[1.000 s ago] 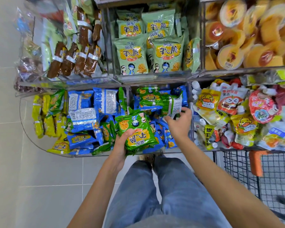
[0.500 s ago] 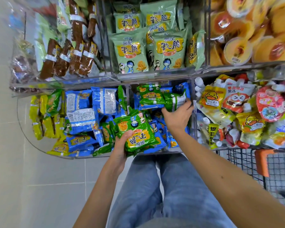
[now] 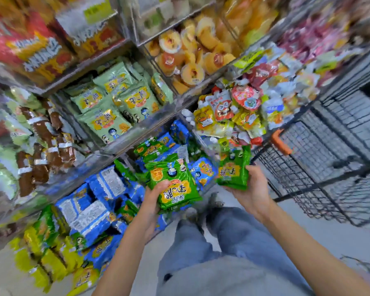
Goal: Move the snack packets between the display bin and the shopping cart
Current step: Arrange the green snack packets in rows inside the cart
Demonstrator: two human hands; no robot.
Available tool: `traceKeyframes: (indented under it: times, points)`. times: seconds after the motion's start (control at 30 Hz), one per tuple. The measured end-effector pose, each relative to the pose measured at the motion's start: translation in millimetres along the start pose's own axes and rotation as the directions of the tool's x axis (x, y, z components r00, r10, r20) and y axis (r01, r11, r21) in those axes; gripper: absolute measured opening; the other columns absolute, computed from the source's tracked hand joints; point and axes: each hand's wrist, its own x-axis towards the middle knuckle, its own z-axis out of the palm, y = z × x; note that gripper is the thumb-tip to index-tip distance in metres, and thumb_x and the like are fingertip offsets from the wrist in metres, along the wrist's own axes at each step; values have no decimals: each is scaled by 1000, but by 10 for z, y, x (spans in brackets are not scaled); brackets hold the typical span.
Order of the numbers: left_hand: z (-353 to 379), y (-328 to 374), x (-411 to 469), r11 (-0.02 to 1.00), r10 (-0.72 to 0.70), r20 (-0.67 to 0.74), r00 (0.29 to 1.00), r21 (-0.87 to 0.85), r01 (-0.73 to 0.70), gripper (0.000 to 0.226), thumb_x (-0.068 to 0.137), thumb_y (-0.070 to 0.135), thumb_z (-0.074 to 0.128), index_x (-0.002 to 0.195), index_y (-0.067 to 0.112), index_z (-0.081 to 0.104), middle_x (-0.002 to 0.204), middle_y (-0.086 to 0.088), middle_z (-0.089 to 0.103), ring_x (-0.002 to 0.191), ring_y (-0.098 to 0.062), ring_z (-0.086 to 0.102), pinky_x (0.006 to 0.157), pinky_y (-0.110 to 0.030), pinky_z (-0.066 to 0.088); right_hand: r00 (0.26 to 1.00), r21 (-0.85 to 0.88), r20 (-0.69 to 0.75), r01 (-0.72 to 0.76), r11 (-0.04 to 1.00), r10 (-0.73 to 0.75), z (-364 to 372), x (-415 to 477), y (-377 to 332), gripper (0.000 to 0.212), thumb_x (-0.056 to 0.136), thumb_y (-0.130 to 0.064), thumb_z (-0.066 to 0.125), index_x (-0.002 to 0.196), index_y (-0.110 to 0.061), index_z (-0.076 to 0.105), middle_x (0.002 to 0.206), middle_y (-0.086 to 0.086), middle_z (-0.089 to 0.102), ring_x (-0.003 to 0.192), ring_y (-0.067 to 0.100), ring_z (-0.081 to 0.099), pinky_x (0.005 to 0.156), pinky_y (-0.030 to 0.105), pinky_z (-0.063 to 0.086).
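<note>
Right hand (image 3: 251, 190) held one green snack packet (image 3: 233, 167), fingers wrapped under it, long axis roughly upright. Shopping cart (image 3: 320, 167) lay directly to that hand's right, just beside it; near wire edge close, basket looked open inside, though blur made contents hard to tell. Left hand (image 3: 156, 201) gripped a stack of green packets (image 3: 173, 184) over the display bin (image 3: 107, 212), farther from the cart. Right hand was the nearer one; open floor room below.
</note>
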Motion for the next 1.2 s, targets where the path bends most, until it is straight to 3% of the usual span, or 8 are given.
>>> traceKeyframes:
  times: [0.17, 0.27, 0.33, 0.5, 0.67, 0.9, 1.1, 1.2]
  points:
    - [625, 61, 92, 976, -10, 209, 978, 215, -36, 91, 54, 38, 71, 135, 3, 47, 122, -17, 63, 89, -18, 68, 67, -25, 57, 994, 224, 38, 95, 970, -106, -491, -430, -170, 79, 27, -42, 85, 98, -10, 72, 103, 19, 68, 84, 37, 65, 73, 39, 56]
    - [1134, 14, 127, 936, -73, 298, 952, 350, -37, 109, 42, 49, 79, 136, 6, 46, 127, -16, 60, 106, -25, 64, 91, -37, 52, 984, 341, -59, 176, 924, -165, -809, -596, -301, 95, 27, -42, 87, 111, -7, 61, 108, 21, 65, 92, 38, 61, 74, 40, 54]
    - [1504, -31, 147, 905, -124, 333, 935, 425, -31, 126, 25, 56, 80, 137, 9, 44, 131, -16, 57, 117, -28, 57, 102, -42, 44, 973, 410, -109, 230, 883, -203, -1055, -686, -423, 87, 36, -41, 82, 113, -7, 60, 108, 21, 65, 93, 38, 62, 74, 40, 54]
    - [2486, -227, 299, 839, -199, 445, 873, 538, -84, 106, 37, 53, 67, 133, 10, 50, 109, -8, 70, 81, -14, 68, 55, -18, 53, 950, 487, -206, 308, 817, -235, -1716, -854, -808, 72, 47, -30, 86, 110, -5, 63, 105, 21, 66, 88, 34, 64, 72, 41, 58]
    - [3369, -434, 540, 809, -185, 512, 839, 564, -166, 89, 49, 41, 70, 129, 6, 53, 101, -7, 72, 77, -13, 69, 59, -21, 55, 884, 255, -434, 306, 917, -175, -2333, -710, -1303, 13, 87, 2, 52, 90, -9, 57, 74, 4, 71, 62, 11, 68, 55, 26, 57]
    - [4287, -648, 1220, 738, -256, 464, 848, 660, -138, 138, 23, 60, 82, 143, 9, 36, 139, -15, 49, 128, -29, 48, 111, -47, 33, 726, -179, -674, 17, 984, -135, -3097, 291, -1667, 31, 88, -10, 61, 116, -6, 51, 118, 15, 60, 107, 33, 58, 93, 41, 45]
    - [4638, -965, 1994, 621, -336, 480, 810, 760, -192, 97, 47, 57, 69, 133, 19, 47, 121, -8, 66, 102, -19, 67, 71, -29, 56, 574, -201, -812, -446, 872, 107, -3753, 1177, -1183, 18, 89, -11, 54, 104, 0, 54, 90, 10, 53, 73, 19, 51, 60, 31, 42]
    - [4683, -1105, 2299, 606, -377, 452, 808, 781, -154, 101, 46, 55, 71, 136, 19, 43, 124, -6, 63, 112, -24, 61, 91, -38, 51, 503, -149, -849, -524, 839, 164, -3971, 1378, -933, 22, 87, -11, 58, 107, -2, 55, 90, 12, 51, 78, 22, 47, 72, 33, 48]
